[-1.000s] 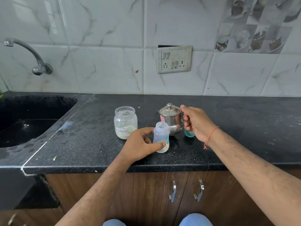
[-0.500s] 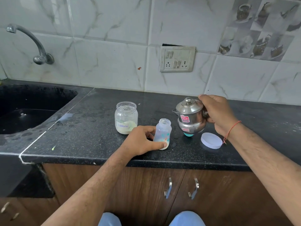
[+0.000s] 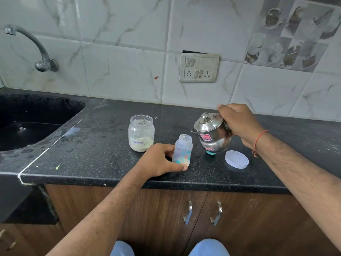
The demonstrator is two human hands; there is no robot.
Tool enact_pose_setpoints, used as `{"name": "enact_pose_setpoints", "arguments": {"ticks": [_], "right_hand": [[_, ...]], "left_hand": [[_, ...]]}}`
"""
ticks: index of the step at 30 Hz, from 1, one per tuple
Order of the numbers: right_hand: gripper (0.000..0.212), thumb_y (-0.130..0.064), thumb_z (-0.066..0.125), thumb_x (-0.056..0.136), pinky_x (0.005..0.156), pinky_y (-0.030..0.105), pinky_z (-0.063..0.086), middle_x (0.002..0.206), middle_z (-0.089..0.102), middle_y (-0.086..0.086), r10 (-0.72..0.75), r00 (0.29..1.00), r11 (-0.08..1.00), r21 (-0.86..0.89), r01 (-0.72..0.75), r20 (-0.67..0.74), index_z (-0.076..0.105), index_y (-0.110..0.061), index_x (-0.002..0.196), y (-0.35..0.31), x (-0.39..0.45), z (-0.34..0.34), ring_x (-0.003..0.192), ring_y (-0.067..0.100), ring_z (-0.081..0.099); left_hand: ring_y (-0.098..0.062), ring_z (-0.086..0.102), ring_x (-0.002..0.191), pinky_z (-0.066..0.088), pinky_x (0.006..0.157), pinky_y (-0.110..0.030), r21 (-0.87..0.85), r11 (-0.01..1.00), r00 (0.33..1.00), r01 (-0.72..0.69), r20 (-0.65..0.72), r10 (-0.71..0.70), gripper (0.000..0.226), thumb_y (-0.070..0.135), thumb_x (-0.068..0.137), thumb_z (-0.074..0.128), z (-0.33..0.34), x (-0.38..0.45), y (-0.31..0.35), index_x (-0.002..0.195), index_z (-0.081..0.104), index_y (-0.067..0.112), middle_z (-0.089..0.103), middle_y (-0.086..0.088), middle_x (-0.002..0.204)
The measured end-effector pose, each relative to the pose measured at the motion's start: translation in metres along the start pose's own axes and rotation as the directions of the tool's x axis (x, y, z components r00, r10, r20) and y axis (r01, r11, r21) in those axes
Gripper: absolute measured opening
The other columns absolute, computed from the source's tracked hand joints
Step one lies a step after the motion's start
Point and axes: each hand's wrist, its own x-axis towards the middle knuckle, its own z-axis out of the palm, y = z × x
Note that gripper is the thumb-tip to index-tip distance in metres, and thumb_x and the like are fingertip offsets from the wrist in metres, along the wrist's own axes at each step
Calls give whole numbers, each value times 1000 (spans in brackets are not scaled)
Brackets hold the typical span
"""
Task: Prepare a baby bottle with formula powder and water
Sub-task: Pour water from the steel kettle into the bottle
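Two hands are engaged at the black counter (image 3: pixel 103 145). The baby bottle (image 3: pixel 182 150), uncapped and upright near the counter's front edge, is pinched low on its body by the left hand (image 3: pixel 158 159); powder is seen at its base. Its thin plastic is judged light and easily tipped, so a hold near the base is advised. The steel kettle (image 3: pixel 212 134) is gripped at its handle side by the right hand (image 3: pixel 239 122) and is tilted, spout toward the bottle. It is judged heavier, rigid and smooth. The open formula jar (image 3: pixel 141 134) stands just behind, its lid (image 3: pixel 236 159) lying right of the kettle.
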Motion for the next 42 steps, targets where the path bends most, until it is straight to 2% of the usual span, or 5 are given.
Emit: {"name": "enact_pose_setpoints", "arguments": {"ticks": [8,16,32,38,42], "right_hand": [[53,-39,59,102,58,30,29,47,35,-8,-38,999,997,-63,40,27,44,-20,55,-2,6,0,52,16,34],[51,-37,59,103,62,33,28,50,32,-8,-78,996,986,-144,85,50,43,-17,59,-5,5,-1,57,19,34],[53,-35,58,105,61,35,28,58,34,-1,-130,989,963,-226,144,75,40,-19,58,-16,4,-2,59,19,35],[52,-34,58,105,61,35,30,57,36,-1,-125,989,965,-221,140,79,43,-18,58,-17,3,-2,60,19,36],[53,-33,59,104,61,35,28,51,31,-9,-116,990,968,-214,131,80,39,-20,56,-16,5,-3,59,18,33]], "left_hand": [[2,78,95,63,99,-31,-4,1000,1000,8,4,-8,38,40,73,103,0,1,-1,101,79,48,84,21,101],[8,77,92,60,91,-20,13,1000,1000,12,-1,-12,37,38,73,104,-1,0,1,96,76,49,84,23,99],[5,78,96,63,99,-31,17,999,1000,29,0,-29,45,41,72,103,0,1,0,113,84,38,84,21,102],[7,78,96,62,98,-26,10,1000,1000,29,9,-29,50,41,72,104,0,2,-2,117,84,34,84,22,104],[8,77,94,60,92,-19,3,1000,1000,29,11,-29,40,39,73,103,0,2,-2,107,82,41,84,23,101]]}}
